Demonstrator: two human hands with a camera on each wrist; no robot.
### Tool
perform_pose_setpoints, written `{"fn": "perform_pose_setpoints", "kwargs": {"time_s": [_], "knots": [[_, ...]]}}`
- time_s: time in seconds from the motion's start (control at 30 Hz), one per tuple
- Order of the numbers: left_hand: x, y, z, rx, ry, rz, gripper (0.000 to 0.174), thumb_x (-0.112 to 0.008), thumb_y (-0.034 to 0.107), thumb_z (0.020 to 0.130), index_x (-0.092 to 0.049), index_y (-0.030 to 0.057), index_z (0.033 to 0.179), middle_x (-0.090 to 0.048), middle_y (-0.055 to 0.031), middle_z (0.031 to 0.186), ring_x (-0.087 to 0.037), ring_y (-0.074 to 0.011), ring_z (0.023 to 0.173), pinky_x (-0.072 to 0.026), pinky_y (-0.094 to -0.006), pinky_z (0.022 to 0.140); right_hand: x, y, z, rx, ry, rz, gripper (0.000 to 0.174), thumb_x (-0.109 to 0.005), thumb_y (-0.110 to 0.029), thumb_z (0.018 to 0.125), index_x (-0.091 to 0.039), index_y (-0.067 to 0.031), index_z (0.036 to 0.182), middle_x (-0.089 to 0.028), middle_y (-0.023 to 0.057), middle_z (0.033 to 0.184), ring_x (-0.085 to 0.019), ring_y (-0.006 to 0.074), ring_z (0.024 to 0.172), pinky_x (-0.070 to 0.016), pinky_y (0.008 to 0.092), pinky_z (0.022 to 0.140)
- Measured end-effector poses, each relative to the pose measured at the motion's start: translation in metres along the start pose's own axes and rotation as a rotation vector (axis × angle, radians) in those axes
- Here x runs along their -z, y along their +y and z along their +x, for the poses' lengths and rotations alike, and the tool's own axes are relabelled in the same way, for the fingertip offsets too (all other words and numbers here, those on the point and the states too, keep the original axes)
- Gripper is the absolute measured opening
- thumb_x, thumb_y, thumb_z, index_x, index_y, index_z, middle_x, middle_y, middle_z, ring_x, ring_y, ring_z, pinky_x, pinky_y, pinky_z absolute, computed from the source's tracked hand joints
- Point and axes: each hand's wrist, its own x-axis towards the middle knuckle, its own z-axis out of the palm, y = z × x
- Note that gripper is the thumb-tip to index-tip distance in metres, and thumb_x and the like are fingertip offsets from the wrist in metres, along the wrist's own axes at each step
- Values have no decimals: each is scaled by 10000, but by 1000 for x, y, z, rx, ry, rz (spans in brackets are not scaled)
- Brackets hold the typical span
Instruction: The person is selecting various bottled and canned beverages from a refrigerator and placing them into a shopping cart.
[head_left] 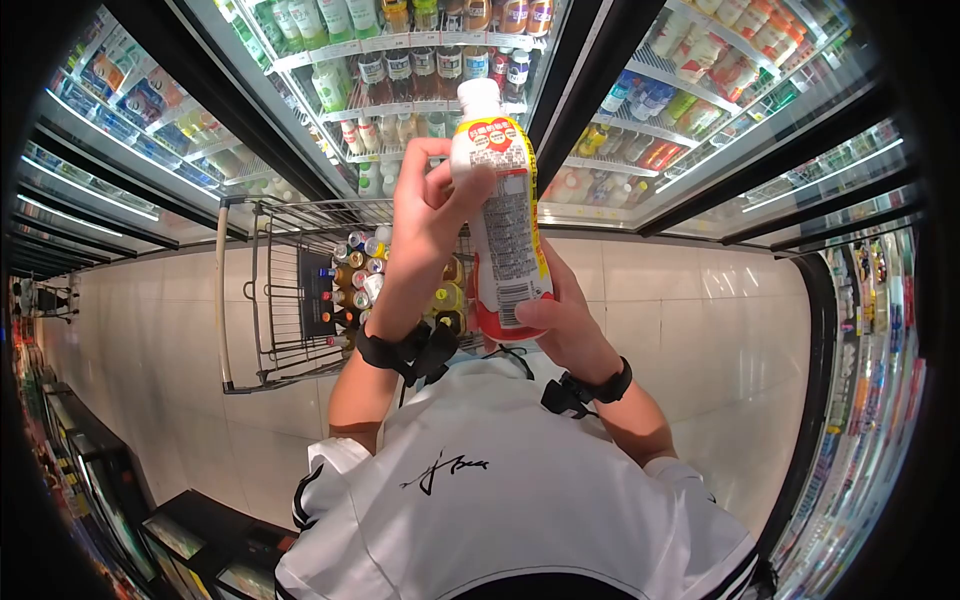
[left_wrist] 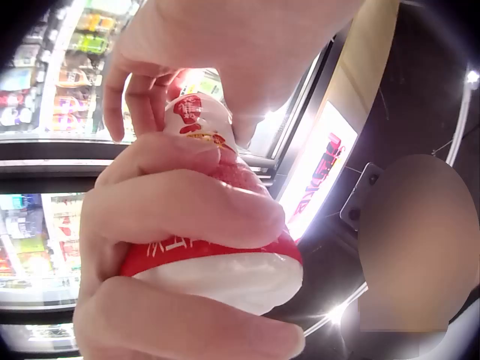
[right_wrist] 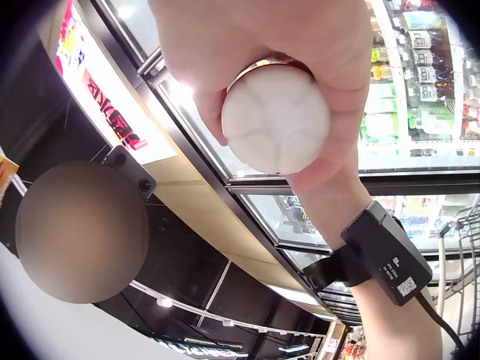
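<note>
A white bottle (head_left: 505,225) with a red and yellow wrapper and a printed label stands tilted before the chest, white cap up. My left hand (head_left: 425,205) holds its upper part, thumb across the label. Lower down, my right hand (head_left: 565,310) grips it near the base, thumb beside the barcode. In the left wrist view, the right hand's fingers (left_wrist: 180,206) curl round the bottle (left_wrist: 217,277), and the left hand (left_wrist: 232,45) reaches in from above. The right wrist view shows the bottle's white base (right_wrist: 276,120) within my right hand (right_wrist: 277,34); its far side is hidden.
A wire shopping cart (head_left: 222,290) holding several bottles and cans stands at the left, partly behind the left forearm. Glass-door coolers with stocked shelves (head_left: 410,42) rise ahead and to both sides. Another stocked shelf (head_left: 870,330) curves along the right, and dark display cases (head_left: 195,525) stand at lower left.
</note>
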Motion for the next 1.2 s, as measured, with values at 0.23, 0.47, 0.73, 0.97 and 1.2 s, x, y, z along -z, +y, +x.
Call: {"fn": "perform_pose_setpoints", "kwargs": {"time_s": [0.23,0.47,0.73,0.97,1.2], "knots": [[3,1,-4,17,23,17,406,-688,267,935,-453,39,1174,-682,-105,1072,-622,-121,970,-476,-283,850,-2,5,-4,40,-11,85,855,-752,-299,712,-349,-10,1408,-600,175,1172,-672,301,966,-605,377,703],[6,-9,-4,14,-104,-192,620,-612,403,965,-440,-8,1395,-646,-92,1198,-621,-145,1060,-464,-311,939,11,-3,-1,64,-93,50,844,-809,-248,679,-415,6,1381,-623,167,1156,-657,249,1003,-551,332,846],[-2,2,6,53,-107,5,538,-656,249,940,-467,-20,1366,-660,-103,1150,-620,-133,1033,-473,-309,918,5,17,-5,345,401,-694,722,-844,-106,675,-473,-2,1285,-642,96,1103,-646,149,970,-543,299,846],[-5,-16,22,96,-131,407,342,-694,64,864,-540,35,1169,-636,-18,962,-609,-85,843,-499,-242,734,25,37,-2,398,388,-905,748,-849,-152,705,-449,-18,1323,-645,116,1117,-629,158,998,-521,317,872],[14,-59,15,141,74,180,396,-721,-4,833,-518,21,1171,-653,-48,961,-640,-107,808,-540,-264,700,119,-28,49,493,457,-978,641,-795,-334,795,-527,5,1268,-620,143,1055,-613,220,908,-497,321,836]]}}
